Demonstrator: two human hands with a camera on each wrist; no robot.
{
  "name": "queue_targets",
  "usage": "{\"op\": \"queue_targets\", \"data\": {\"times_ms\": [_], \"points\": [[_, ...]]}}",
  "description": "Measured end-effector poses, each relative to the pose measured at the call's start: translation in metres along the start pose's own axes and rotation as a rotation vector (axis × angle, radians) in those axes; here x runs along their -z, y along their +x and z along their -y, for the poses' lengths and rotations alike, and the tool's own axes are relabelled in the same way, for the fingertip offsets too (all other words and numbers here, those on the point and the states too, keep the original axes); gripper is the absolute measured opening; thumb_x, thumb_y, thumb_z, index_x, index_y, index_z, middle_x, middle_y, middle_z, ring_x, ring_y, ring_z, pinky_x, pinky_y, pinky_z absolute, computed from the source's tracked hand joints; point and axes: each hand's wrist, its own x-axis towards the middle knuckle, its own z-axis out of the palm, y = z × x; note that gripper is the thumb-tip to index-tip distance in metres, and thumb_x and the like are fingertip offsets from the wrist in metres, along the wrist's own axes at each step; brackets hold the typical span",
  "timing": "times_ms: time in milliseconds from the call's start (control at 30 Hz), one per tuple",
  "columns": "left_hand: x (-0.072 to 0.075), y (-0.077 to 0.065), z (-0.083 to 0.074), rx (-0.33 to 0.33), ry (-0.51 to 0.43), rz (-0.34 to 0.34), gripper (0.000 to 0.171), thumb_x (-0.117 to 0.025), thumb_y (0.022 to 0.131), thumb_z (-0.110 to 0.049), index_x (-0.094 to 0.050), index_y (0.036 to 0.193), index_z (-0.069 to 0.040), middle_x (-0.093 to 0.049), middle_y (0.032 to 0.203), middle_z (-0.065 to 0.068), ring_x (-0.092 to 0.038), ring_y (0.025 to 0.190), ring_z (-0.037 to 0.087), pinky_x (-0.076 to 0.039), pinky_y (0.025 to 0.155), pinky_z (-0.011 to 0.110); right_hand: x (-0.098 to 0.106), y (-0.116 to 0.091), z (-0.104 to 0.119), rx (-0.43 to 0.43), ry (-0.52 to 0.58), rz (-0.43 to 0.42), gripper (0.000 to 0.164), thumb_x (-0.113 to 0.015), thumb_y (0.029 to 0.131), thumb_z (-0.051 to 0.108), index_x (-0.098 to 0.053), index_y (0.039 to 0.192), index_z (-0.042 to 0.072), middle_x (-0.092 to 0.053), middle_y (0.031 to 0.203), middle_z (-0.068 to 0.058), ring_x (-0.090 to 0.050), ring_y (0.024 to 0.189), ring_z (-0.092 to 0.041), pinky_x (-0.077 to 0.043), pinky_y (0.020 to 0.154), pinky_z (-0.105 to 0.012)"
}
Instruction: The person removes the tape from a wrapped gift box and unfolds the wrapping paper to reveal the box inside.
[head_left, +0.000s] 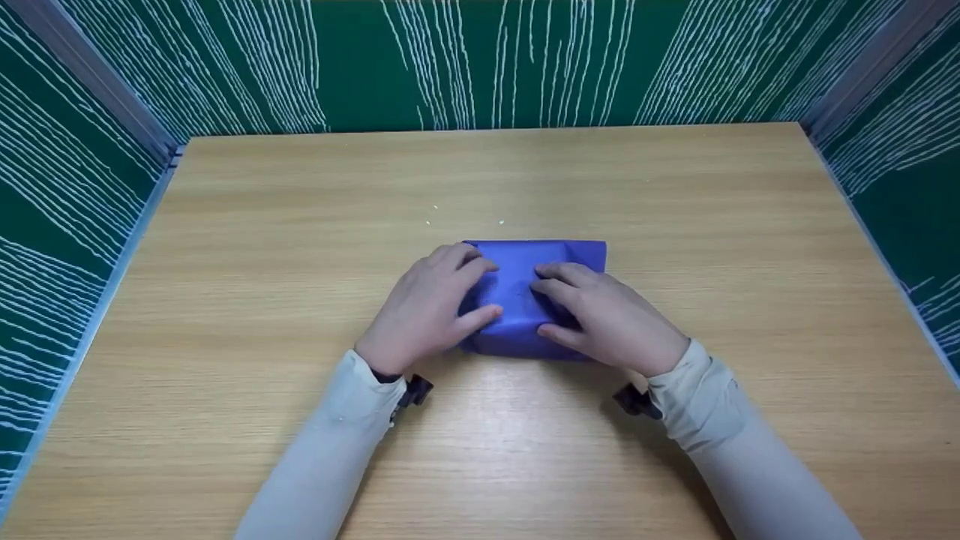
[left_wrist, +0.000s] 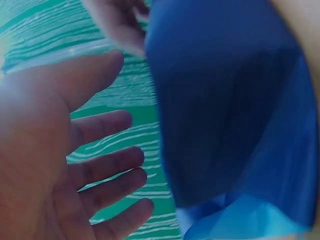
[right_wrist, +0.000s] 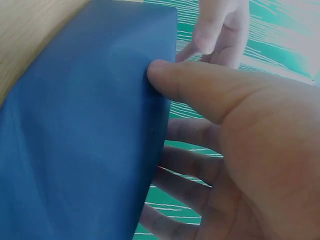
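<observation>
A parcel in smooth blue-purple wrapping paper [head_left: 517, 300] lies on the table, flat-edged at the back with folded paper at its left and right ends. Over its left end is my left hand [head_left: 431, 304], fingers loosely bent and spread; the left wrist view shows its fingertips [left_wrist: 135, 155] a little off the paper [left_wrist: 220, 100]. On the right, my right hand [head_left: 611, 311] reaches over the parcel with its fingers spread. In the right wrist view the right thumb [right_wrist: 180, 82] touches the top edge of the paper [right_wrist: 90, 125], and the other fingers lie along it.
The wooden table [head_left: 262, 225] spreads out on all sides of the parcel. A few tiny white scraps [head_left: 501, 222] lie behind it. Green walls with white streaks [head_left: 480, 67] close off the back and both sides. Both wrists carry small black camera mounts [head_left: 637, 401].
</observation>
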Motion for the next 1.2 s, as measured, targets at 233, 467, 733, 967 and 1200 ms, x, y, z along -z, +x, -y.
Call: {"op": "queue_targets", "data": {"times_ms": [233, 467, 733, 967, 1200], "points": [[-0.011, 0.0, -0.004, -0.014, 0.041, 0.057, 0.06, -0.06, 0.101, -0.054, -0.057, 0.149, -0.018, -0.045, 0.158, 0.01, -0.038, 0.149, 0.028, -0.033, 0.121, 0.049, 0.0, 0.001, 0.001, 0.012, -0.003, -0.004, 0.056, -0.074, 0.097, 0.037, -0.062, 0.139, 0.002, -0.054, 0.149, -0.017, -0.053, 0.136, -0.035, -0.043, 0.113, -0.053], [-0.01, 0.001, -0.007, 0.001, 0.036, 0.086, 0.06, -0.057, 0.102, -0.055, -0.057, 0.149, -0.018, -0.044, 0.159, 0.013, -0.039, 0.148, 0.03, -0.038, 0.117, 0.052, 0.0, 0.001, 0.0, 0.022, -0.027, -0.029, 0.061, -0.075, 0.095, 0.038, -0.059, 0.141, 0.002, -0.054, 0.148, -0.018, -0.049, 0.139, -0.035, -0.039, 0.116, -0.054], [-0.01, 0.001, -0.009, 0.0, 0.033, 0.092, 0.06, -0.057, 0.102, -0.054, -0.056, 0.15, -0.018, -0.043, 0.16, 0.014, -0.038, 0.15, 0.032, -0.038, 0.117, 0.054, -0.001, 0.001, -0.002, 0.009, -0.006, -0.046, 0.06, -0.072, 0.096, 0.045, -0.062, 0.139, 0.003, -0.054, 0.148, -0.016, -0.047, 0.141, -0.035, -0.035, 0.119, -0.055], [-0.01, 0.0, -0.007, 0.02, 0.006, 0.122, 0.062, -0.055, 0.103, -0.054, -0.05, 0.155, -0.019, -0.036, 0.165, 0.014, -0.032, 0.153, 0.033, -0.034, 0.119, 0.055, -0.001, 0.008, -0.001, 0.055, -0.014, -0.081, 0.042, -0.069, 0.1, 0.025, -0.064, 0.138, 0.007, -0.056, 0.145, -0.014, -0.05, 0.137, -0.034, -0.038, 0.116, -0.056], [-0.012, 0.0, -0.006, 0.014, -0.012, 0.119, 0.062, -0.055, 0.103, -0.052, -0.05, 0.155, -0.018, -0.036, 0.165, 0.014, -0.03, 0.153, 0.032, -0.033, 0.12, 0.054, -0.003, 0.015, -0.001, 0.134, -0.053, -0.086, 0.038, -0.068, 0.096, 0.001, -0.07, 0.133, 0.01, -0.059, 0.142, -0.016, -0.054, 0.132, -0.035, -0.044, 0.112, -0.052]]}}
